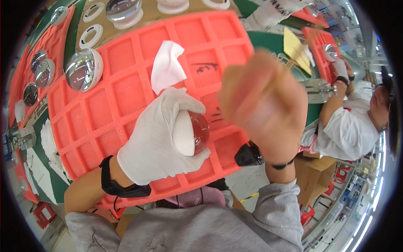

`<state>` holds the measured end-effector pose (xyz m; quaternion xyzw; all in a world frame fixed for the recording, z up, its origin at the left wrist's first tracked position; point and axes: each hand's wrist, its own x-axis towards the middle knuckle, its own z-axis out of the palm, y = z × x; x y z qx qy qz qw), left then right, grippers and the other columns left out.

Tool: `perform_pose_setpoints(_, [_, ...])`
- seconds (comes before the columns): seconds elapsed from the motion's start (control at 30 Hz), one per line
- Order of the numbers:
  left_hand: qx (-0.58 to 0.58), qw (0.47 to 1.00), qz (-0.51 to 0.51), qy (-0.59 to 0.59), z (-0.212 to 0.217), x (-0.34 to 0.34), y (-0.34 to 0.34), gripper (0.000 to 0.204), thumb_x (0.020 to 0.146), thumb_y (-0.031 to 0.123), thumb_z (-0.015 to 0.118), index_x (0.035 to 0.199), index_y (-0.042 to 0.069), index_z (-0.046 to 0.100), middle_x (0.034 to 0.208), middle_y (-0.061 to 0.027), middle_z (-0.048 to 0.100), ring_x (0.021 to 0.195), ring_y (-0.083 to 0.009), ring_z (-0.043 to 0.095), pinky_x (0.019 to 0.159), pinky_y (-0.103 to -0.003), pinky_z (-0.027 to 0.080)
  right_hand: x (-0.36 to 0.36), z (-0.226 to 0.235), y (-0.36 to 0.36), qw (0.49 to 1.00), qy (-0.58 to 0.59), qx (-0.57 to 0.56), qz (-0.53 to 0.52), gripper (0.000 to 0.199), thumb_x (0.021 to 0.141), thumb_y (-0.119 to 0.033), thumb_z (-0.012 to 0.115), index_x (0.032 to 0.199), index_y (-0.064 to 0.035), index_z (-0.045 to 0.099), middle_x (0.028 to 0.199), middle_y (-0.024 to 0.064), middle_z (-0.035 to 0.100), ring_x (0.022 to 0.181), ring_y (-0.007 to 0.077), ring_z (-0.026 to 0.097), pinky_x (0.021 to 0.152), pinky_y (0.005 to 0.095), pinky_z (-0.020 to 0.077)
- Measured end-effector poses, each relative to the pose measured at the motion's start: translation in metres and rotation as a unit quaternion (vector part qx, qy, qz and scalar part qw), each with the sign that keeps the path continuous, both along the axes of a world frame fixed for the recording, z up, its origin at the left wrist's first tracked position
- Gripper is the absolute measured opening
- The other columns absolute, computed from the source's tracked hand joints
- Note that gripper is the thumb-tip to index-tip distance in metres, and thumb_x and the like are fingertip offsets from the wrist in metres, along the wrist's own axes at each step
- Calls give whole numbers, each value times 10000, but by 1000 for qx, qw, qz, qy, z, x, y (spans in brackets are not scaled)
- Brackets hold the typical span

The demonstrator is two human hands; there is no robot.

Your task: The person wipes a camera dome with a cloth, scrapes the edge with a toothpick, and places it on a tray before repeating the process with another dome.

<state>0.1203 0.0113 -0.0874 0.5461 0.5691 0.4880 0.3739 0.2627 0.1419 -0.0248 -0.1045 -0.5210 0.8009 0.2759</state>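
Observation:
My left hand (147, 136), in a white glove, is wrapped round a clear glass dome (201, 132) with a white round base (183, 133). The dome lies tipped on its side, its glass toward the right, above the red foam tray (115, 98). To its right my bare right hand (268, 98) is raised and smeared by motion. Its fingers look bent, but whether they hold anything is not visible. Just beyond my left fingers a white cloth (168, 65) lies crumpled on the tray.
A shiny dome (84, 69) sits at the tray's left edge. White rings (91, 36) and another dome (123, 11) stand on a brown board behind. More domes (45, 72) fill a red tray at left. A glass jar (320, 90) and a co-worker (350, 122) are at right.

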Motion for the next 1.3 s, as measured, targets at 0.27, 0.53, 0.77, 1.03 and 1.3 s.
perform_pose_setpoints(0.27, [7,996,-18,82,2,-8,0,582,694,111,849,1185,73,539,1066,-67,575,989,-186,594,909,-331,497,30,-10,-28,785,-203,585,-34,233,789,19,768,1009,-46,728,1028,73,692,788,227,697,667,301,564])
perform_pose_setpoints(0.53, [-5,997,-1,71,0,0,-1,571,673,136,853,1146,61,543,1047,-67,606,956,-214,621,869,-320,517,28,-4,-26,741,-190,643,-40,168,804,-15,768,955,-52,703,1048,34,684,790,193,697,599,299,550])
perform_pose_setpoints(0.77, [-5,992,-1,124,16,0,2,555,667,197,844,1120,48,560,1034,-122,608,946,-308,636,832,-385,545,28,-5,-30,647,-244,722,-32,209,834,-35,751,992,-49,615,1067,33,651,736,195,669,537,304,507])
perform_pose_setpoints(1.03, [20,994,3,109,7,-3,1,547,679,218,849,1114,52,562,1005,-160,643,935,-333,673,809,-421,569,34,-16,-37,676,-261,687,-50,254,837,8,729,1021,-40,561,1113,58,636,761,225,664,539,311,499])
perform_pose_setpoints(1.3, [-29,997,-7,77,12,-2,-2,567,667,162,854,1136,71,548,1054,-120,616,956,-298,647,840,-390,544,41,-16,-38,717,-244,651,-49,270,827,41,724,1028,-31,558,1126,94,636,786,270,668,566,335,516])
